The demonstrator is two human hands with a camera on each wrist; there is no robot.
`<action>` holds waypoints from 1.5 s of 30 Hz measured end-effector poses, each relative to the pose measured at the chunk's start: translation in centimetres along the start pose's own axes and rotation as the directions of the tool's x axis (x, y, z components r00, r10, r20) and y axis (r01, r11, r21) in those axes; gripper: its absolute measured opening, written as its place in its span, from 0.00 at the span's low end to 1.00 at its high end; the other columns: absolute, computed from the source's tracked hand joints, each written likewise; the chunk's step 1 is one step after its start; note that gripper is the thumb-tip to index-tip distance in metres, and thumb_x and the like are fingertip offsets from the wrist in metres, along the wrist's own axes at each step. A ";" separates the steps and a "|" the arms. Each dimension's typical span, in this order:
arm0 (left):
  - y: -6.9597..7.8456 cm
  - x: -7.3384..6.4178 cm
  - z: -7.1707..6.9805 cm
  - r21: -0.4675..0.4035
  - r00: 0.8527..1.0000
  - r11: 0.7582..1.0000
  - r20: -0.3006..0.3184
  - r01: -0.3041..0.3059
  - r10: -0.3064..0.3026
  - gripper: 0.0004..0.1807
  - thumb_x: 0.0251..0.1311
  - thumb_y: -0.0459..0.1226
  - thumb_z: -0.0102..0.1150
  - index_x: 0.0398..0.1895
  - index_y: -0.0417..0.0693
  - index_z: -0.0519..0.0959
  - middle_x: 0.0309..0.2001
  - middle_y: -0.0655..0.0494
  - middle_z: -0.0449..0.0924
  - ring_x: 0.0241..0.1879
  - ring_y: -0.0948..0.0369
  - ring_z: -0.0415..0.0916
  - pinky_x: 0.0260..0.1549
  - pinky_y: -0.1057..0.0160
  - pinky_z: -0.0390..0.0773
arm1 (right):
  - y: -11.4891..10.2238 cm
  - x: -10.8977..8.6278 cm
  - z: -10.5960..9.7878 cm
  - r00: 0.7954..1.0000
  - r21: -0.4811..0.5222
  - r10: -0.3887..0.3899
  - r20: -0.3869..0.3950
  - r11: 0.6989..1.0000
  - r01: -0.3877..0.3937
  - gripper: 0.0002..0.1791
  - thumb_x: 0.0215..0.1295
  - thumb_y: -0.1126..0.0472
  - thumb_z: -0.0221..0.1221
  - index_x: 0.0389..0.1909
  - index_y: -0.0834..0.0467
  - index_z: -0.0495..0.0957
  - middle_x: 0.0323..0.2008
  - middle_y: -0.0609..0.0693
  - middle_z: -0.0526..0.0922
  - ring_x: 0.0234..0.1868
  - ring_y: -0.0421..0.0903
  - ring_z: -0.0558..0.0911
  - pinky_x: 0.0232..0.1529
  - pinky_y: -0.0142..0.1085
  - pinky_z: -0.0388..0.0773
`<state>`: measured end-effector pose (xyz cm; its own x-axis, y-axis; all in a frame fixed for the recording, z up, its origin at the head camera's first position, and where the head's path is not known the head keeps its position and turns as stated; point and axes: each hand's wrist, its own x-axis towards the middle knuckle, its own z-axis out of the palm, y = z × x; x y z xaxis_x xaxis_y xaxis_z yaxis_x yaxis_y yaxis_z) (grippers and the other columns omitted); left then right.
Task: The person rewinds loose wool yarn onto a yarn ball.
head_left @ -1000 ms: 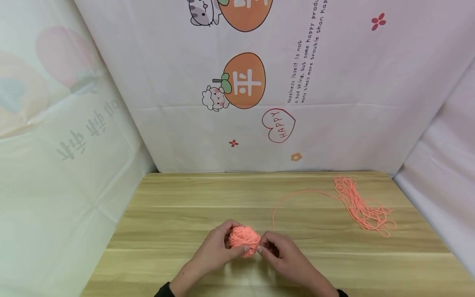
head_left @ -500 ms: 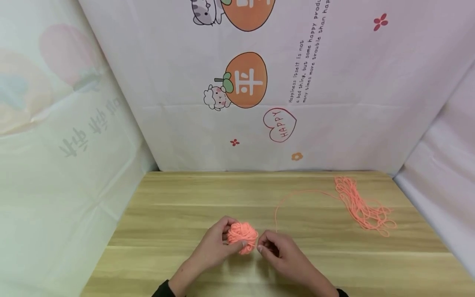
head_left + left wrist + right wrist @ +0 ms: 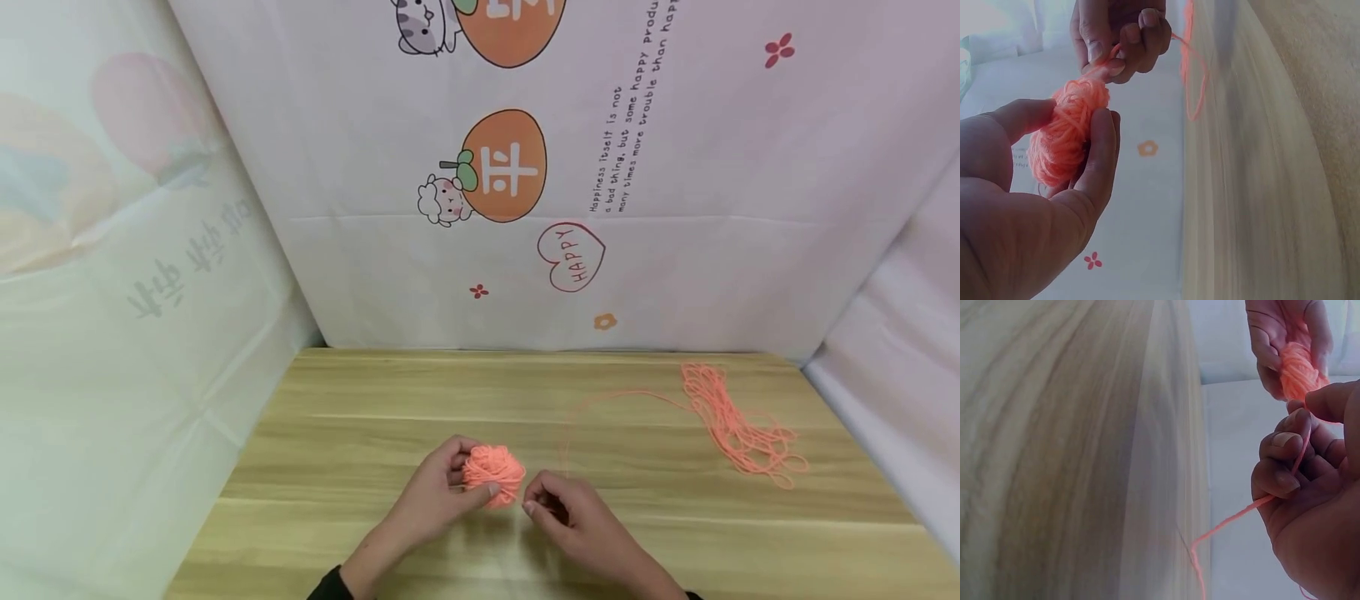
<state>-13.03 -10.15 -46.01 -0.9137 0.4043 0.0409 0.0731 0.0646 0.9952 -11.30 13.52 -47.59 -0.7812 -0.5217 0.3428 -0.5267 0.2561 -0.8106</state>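
A ball of coral yarn [image 3: 495, 473] is held in my left hand [image 3: 438, 493], the thumb across its near side and the fingers round its far side. To its right, my right hand [image 3: 581, 515] pinches the yarn strand between thumb and forefinger, a short gap from the ball. In the right wrist view the strand [image 3: 1235, 517] runs across the palm, under the curled fingers, and trails off downward. In the left wrist view the ball [image 3: 1066, 134] sits between thumb and fingers, its wraps lying in several directions.
A loose heap of the same yarn [image 3: 738, 425] lies on the wooden table [image 3: 360, 400] at the right rear. One thin strand curves from it across the table to my right hand. A printed white cloth [image 3: 375, 275] hangs behind the table, with more cloth at both sides.
The ball has shifted slightly up, and a small gap has opened between it and the right hand's fingertips. The view has drifted a little; the yarn heap looks the same.
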 end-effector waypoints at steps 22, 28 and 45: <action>0.1 -0.3 0.8 -0.135 0.977 0.990 0.206 -0.036 0.064 0.20 0.62 0.36 0.63 0.55 0.42 0.71 0.48 0.45 0.81 0.47 0.49 0.79 0.41 0.60 0.82 | 2.3 -0.7 0.1 0.990 0.069 -0.024 0.136 0.997 0.014 0.09 0.74 0.62 0.53 0.46 0.47 0.79 0.34 0.45 0.83 0.30 0.37 0.76 0.28 0.31 0.78; 0.0 -0.4 1.2 -0.158 0.943 0.985 0.313 -0.065 0.112 0.18 0.63 0.34 0.62 0.55 0.43 0.73 0.51 0.47 0.78 0.48 0.50 0.79 0.42 0.59 0.82 | 2.2 -0.5 0.1 0.983 0.113 0.011 0.183 0.993 -0.032 0.08 0.71 0.59 0.56 0.45 0.45 0.81 0.37 0.41 0.83 0.36 0.37 0.78 0.36 0.35 0.81; -0.7 -1.2 1.4 0.081 0.937 0.996 0.344 0.045 -0.070 0.16 0.56 0.43 0.69 0.45 0.50 0.77 0.39 0.55 0.80 0.36 0.62 0.79 0.35 0.67 0.81 | 1.2 0.8 -0.7 0.997 0.109 0.037 0.068 0.993 -0.044 0.08 0.73 0.60 0.54 0.44 0.53 0.81 0.34 0.48 0.82 0.31 0.43 0.80 0.29 0.35 0.81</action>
<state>-11.42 -9.37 -46.83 -0.7235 0.6875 -0.0620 0.0646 0.1568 0.9855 -12.74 13.99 -47.94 -0.7754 -0.5662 0.2794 -0.4517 0.1883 -0.8720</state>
